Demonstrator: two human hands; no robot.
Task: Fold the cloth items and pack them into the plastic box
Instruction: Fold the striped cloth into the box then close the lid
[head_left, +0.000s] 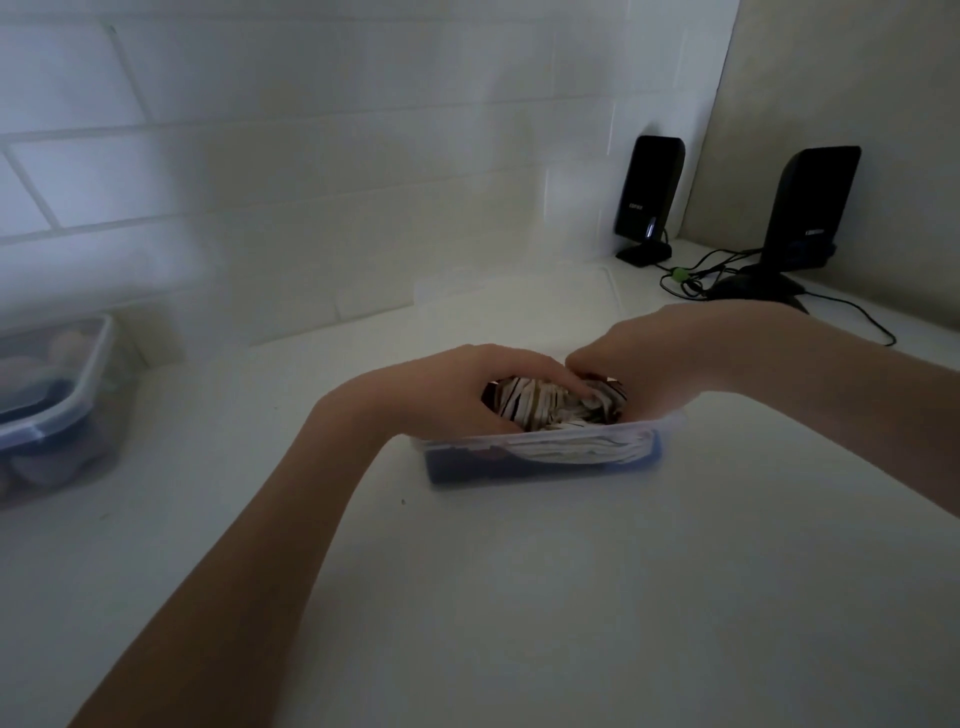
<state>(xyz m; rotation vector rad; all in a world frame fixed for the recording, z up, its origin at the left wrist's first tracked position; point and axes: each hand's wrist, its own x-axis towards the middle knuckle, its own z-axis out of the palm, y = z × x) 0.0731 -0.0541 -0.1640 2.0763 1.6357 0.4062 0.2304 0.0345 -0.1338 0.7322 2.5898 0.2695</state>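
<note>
Sitting under everything is a big white table (519, 597) that fills most of the view, with a white brick-pattern wall (311, 130) behind it, all pretty dim. Roughly mid-table is the clear plastic box (545, 457), long axis running left to right and tilted a bit so the right end sits slightly farther away; you can see dark blue fabric low down through the near wall and a pale folded layer above it. Both bare forearms come in from the bottom and the right and meet over the box. The left hand (457, 389) curls down over the left end, thumb on the near side and fingers curved over the top of the striped cloth (550, 405), a black-and-white bundle packed inside the box and bulging above the rim. The right hand (639, 364) comes over the far right end with its fingers bent down into the same cloth, fingertips almost touching the left hand's; can't tell if it's really gripping or just pushing. Off at the left edge there's a second clear tub (57, 405) with blurry stuff in it. Back right, well away from the box, two black speakers (649, 192) stand against the wall with tangled cables (696, 275) between them.
</note>
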